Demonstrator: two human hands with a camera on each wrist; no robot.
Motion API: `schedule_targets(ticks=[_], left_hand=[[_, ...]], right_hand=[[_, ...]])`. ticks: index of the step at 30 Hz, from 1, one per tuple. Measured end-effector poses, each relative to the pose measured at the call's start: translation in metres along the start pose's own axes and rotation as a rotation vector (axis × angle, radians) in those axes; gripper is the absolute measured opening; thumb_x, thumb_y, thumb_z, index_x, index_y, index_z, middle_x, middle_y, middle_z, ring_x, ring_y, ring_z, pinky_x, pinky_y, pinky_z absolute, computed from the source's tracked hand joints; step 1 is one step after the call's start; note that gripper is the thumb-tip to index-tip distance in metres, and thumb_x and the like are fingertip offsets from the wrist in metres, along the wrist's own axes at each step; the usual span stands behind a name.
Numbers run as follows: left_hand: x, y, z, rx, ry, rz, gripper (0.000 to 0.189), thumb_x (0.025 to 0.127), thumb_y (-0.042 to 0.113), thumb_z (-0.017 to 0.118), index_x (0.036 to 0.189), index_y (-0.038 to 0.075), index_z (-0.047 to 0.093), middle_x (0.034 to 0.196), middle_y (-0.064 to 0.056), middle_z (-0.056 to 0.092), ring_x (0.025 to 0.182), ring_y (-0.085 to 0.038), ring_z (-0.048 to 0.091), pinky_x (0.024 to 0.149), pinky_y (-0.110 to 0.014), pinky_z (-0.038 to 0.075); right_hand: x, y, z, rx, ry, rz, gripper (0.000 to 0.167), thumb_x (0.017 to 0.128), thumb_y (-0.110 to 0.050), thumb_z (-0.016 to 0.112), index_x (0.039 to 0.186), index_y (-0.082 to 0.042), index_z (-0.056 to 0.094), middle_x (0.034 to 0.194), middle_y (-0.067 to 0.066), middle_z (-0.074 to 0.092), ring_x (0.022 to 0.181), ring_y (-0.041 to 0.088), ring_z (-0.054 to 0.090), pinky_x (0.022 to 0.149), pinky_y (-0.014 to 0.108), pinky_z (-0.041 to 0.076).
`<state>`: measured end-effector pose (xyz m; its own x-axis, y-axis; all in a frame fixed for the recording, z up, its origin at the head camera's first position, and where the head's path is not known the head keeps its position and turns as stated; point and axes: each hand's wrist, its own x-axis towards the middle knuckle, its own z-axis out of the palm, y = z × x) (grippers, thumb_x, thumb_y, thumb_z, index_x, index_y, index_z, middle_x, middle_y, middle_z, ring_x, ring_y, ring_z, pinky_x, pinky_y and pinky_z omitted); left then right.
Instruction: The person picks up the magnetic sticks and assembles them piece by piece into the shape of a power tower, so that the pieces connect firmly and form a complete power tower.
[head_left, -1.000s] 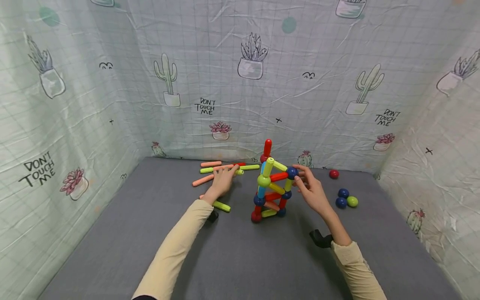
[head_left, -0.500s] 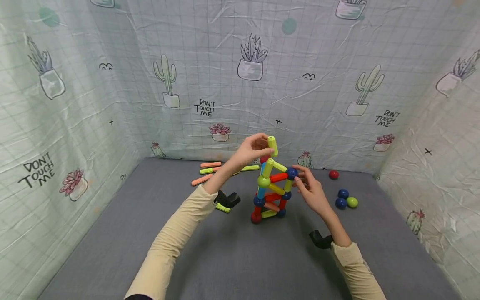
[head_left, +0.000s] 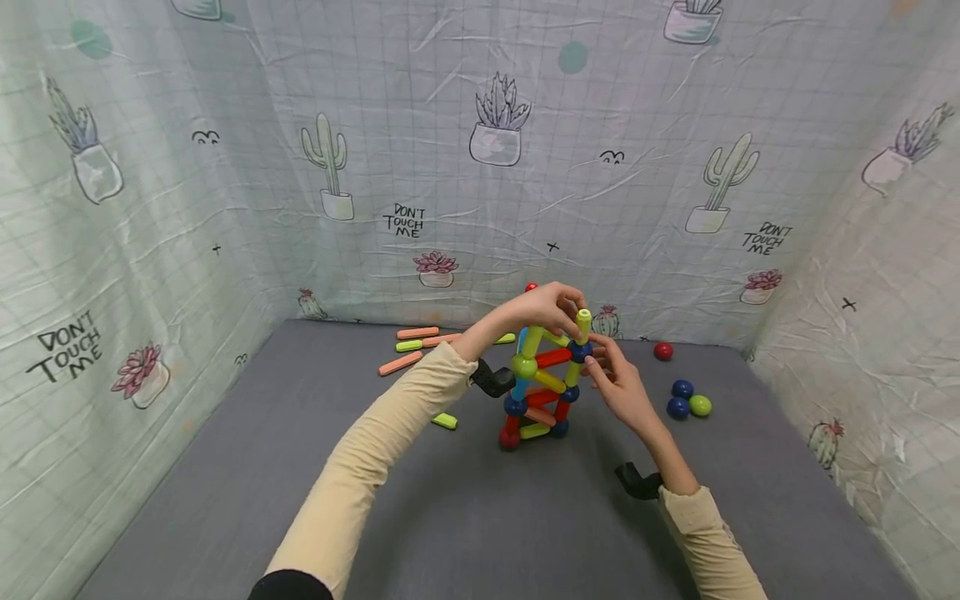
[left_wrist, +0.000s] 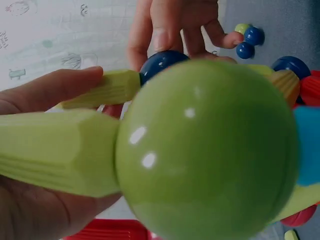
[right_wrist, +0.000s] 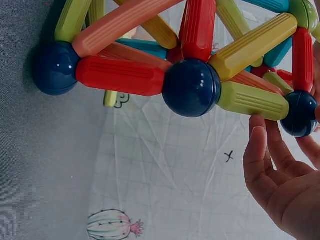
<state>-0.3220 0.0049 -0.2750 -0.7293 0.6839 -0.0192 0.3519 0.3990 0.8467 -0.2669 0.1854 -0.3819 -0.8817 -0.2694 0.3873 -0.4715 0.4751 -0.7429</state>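
Note:
A tower of coloured magnetic rods and balls stands on the grey surface, with a dark blue ball [head_left: 581, 352] at its upper right corner. My left hand [head_left: 550, 306] pinches a yellow-green rod [head_left: 583, 320] upright on that ball; in the left wrist view the rod [left_wrist: 112, 89] meets the ball [left_wrist: 162, 64]. My right hand [head_left: 619, 382] holds the same ball from the right, with fingertips also by the yellow-green rod [right_wrist: 254, 100] below it. A green ball [left_wrist: 210, 150] with its own upright rod [left_wrist: 55, 152] fills the left wrist view. The left hand partly hides the tower's back.
Loose salmon [head_left: 401, 363] and yellow-green rods [head_left: 446, 421] lie left of the tower, some behind my left arm. To the right are a red ball [head_left: 663, 351], two blue balls [head_left: 678, 408] and a green ball [head_left: 700, 406]. A patterned cloth [head_left: 450, 192] hangs around the surface.
My left hand was at the loose rods, then carried a yellow-green rod up over the tower. Now it has come right and down onto the blue ball. My right hand stays at that ball.

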Motion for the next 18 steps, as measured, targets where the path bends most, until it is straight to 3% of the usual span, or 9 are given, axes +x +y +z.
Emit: schedule_targets(ticks=[3, 6, 9, 13, 16, 18], left_hand=[[0.0, 0.001, 0.002, 0.01, -0.02, -0.006, 0.02, 0.08, 0.003, 0.062, 0.098, 0.002, 0.055, 0.102, -0.017, 0.063, 0.085, -0.021, 0.061, 0.074, -0.032, 0.051], [-0.004, 0.001, 0.0, -0.011, -0.026, 0.007, 0.025, 0.084, 0.007, 0.059, 0.108, 0.002, 0.054, 0.109, -0.017, 0.061, 0.091, -0.024, 0.062, 0.074, -0.033, 0.05], [-0.016, 0.0, -0.006, -0.063, 0.014, 0.041, 0.029, 0.089, 0.016, 0.053, 0.116, 0.005, 0.051, 0.116, -0.016, 0.058, 0.095, -0.027, 0.062, 0.078, -0.033, 0.05], [-0.037, -0.006, -0.006, -0.079, 0.206, 0.162, 0.03, 0.092, 0.021, 0.048, 0.119, 0.007, 0.048, 0.115, -0.015, 0.058, 0.092, -0.025, 0.063, 0.076, -0.03, 0.051], [-0.053, -0.014, 0.002, 0.029, 0.369, 0.24, 0.036, 0.089, 0.022, 0.055, 0.121, 0.009, 0.046, 0.112, -0.011, 0.06, 0.088, -0.021, 0.063, 0.073, -0.025, 0.05], [-0.06, -0.021, 0.009, 0.115, 0.434, 0.262, 0.042, 0.085, 0.023, 0.06, 0.122, 0.01, 0.045, 0.109, -0.009, 0.061, 0.086, -0.019, 0.062, 0.071, -0.022, 0.049]], right_hand=[[0.0, -0.001, 0.0, 0.011, 0.003, 0.013, 0.039, 0.096, -0.023, 0.04, 0.133, -0.012, 0.035, 0.111, 0.02, 0.055, 0.084, 0.014, 0.059, 0.064, 0.021, 0.049], [-0.001, -0.001, -0.001, 0.017, -0.006, 0.025, 0.039, 0.096, -0.022, 0.039, 0.133, -0.013, 0.035, 0.11, 0.02, 0.055, 0.082, 0.007, 0.058, 0.064, 0.022, 0.049], [-0.002, 0.005, -0.004, -0.007, -0.011, 0.03, 0.039, 0.096, -0.024, 0.039, 0.133, -0.012, 0.037, 0.109, 0.02, 0.057, 0.08, 0.003, 0.057, 0.064, 0.023, 0.049], [-0.004, 0.028, -0.015, -0.119, 0.033, 0.03, 0.036, 0.096, -0.026, 0.039, 0.127, -0.009, 0.045, 0.108, 0.018, 0.06, 0.083, 0.017, 0.061, 0.063, 0.025, 0.05], [-0.006, 0.051, -0.03, -0.243, 0.078, 0.016, 0.031, 0.094, -0.02, 0.044, 0.119, -0.003, 0.052, 0.105, 0.02, 0.06, 0.084, 0.029, 0.061, 0.065, 0.034, 0.051], [-0.008, 0.068, -0.041, -0.342, 0.091, 0.008, 0.027, 0.091, -0.014, 0.048, 0.113, 0.0, 0.054, 0.103, 0.022, 0.058, 0.085, 0.033, 0.059, 0.069, 0.041, 0.05]])
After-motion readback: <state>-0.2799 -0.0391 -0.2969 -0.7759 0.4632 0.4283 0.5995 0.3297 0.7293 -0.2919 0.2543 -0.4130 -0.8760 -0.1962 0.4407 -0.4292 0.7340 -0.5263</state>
